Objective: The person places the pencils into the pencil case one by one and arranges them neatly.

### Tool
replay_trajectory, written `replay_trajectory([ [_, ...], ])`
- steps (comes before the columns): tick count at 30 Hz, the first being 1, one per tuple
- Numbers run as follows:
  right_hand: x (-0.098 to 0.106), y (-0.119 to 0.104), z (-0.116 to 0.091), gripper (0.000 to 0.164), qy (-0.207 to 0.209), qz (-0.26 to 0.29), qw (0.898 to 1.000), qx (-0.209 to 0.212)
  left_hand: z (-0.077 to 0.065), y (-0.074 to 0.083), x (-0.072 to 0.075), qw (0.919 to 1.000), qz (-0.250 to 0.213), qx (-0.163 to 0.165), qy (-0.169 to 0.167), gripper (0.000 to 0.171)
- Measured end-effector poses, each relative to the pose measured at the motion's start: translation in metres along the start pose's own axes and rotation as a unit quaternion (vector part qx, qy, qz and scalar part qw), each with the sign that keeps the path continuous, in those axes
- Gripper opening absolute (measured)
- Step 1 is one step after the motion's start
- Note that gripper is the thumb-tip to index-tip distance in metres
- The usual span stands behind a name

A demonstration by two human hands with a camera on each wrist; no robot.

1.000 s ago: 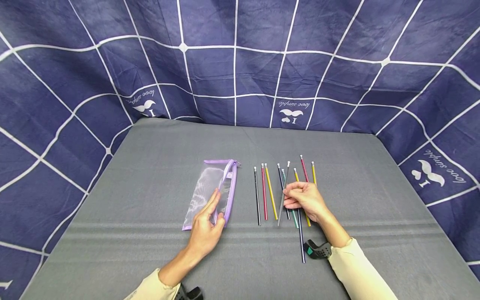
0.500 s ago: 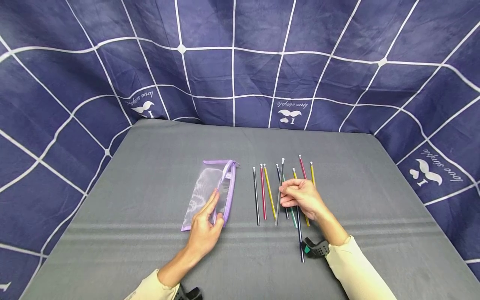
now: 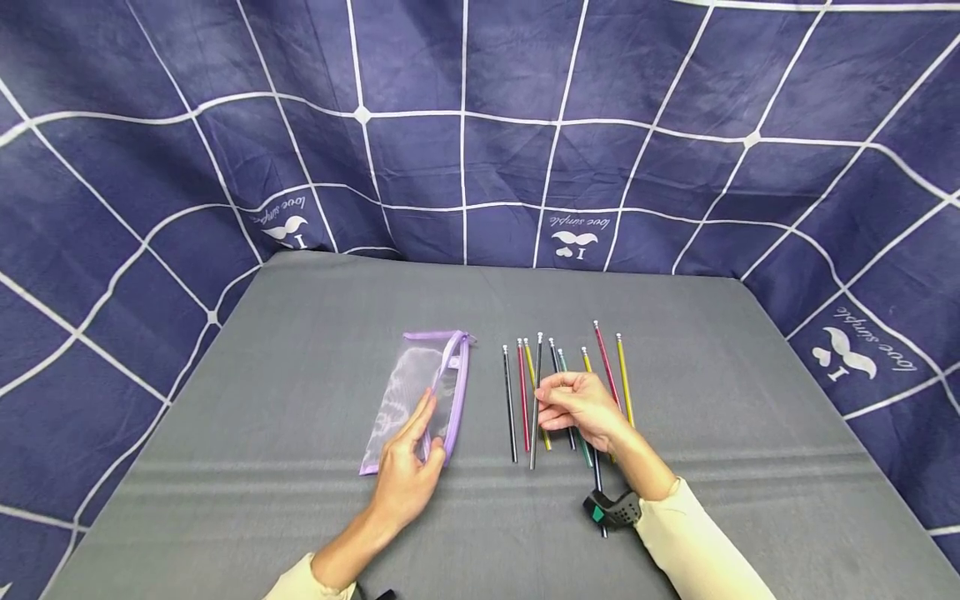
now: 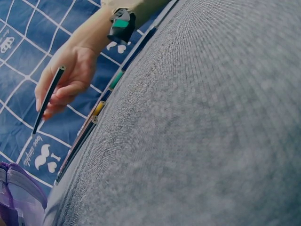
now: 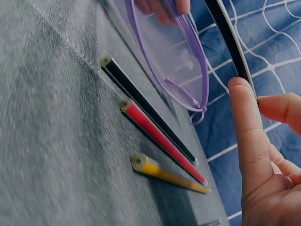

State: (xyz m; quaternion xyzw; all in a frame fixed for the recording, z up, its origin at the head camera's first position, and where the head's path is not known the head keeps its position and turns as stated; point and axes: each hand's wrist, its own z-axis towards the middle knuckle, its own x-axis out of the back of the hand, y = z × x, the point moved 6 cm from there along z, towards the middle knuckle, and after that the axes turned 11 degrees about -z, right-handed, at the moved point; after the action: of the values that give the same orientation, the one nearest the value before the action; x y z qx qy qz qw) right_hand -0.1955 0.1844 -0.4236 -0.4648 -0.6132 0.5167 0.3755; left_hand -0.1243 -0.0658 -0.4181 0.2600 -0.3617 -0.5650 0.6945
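My right hand pinches a black pencil between thumb and forefinger, raised above the table. In the left wrist view this pencil tilts, and in the right wrist view the fingers grip it near one end. My left hand lies with fairly straight fingers on a see-through mesh pouch with purple edging and a zipper, thumb near its right edge. Beside the held pencil lie another black pencil, a red pencil and a yellow pencil.
More pencils lie under and around the right hand, among them a red one, a yellow one and a dark blue one. A grey cloth covers the table. Blue checked fabric hangs behind and at the sides.
My right hand has moved left with the black pencil, now over the red and yellow pencils. The left hand stays on the pouch. The head view has tilted slightly up.
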Motion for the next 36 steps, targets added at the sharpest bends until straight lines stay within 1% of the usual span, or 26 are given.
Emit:
replay_trajectory([
  [6, -0.012, 0.003, 0.002, 0.008, -0.013, 0.004, 1.000, -0.007, -0.001, 0.000, 0.001, 1.0000, -0.003, 0.003, 0.002, 0.058],
  [12, -0.026, 0.008, 0.003, 0.008, -0.019, -0.003, 1.000, -0.014, -0.004, 0.000, -0.001, 1.0000, -0.008, 0.006, 0.000, 0.059],
  [21, -0.047, 0.007, 0.014, 0.005, -0.037, -0.004, 0.999, -0.017, -0.002, -0.001, 0.000, 1.0000, -0.005, 0.008, 0.001, 0.058],
  [28, -0.058, 0.008, 0.027, 0.005, -0.025, 0.003, 0.999, -0.021, 0.000, -0.001, 0.001, 0.9999, -0.009, 0.014, -0.002, 0.059],
  [30, -0.060, 0.006, 0.030, 0.007, -0.022, 0.003, 1.000, -0.017, 0.000, -0.001, 0.001, 0.9999, -0.009, 0.014, -0.002, 0.059],
  [33, -0.062, 0.004, 0.033, 0.010, -0.015, 0.006, 1.000, -0.013, 0.001, -0.001, 0.001, 0.9998, -0.010, 0.014, -0.004, 0.058],
  [36, -0.065, 0.004, 0.035, 0.010, -0.007, 0.012, 1.000, -0.018, 0.000, -0.002, 0.000, 0.9997, -0.013, 0.018, -0.006, 0.058],
])
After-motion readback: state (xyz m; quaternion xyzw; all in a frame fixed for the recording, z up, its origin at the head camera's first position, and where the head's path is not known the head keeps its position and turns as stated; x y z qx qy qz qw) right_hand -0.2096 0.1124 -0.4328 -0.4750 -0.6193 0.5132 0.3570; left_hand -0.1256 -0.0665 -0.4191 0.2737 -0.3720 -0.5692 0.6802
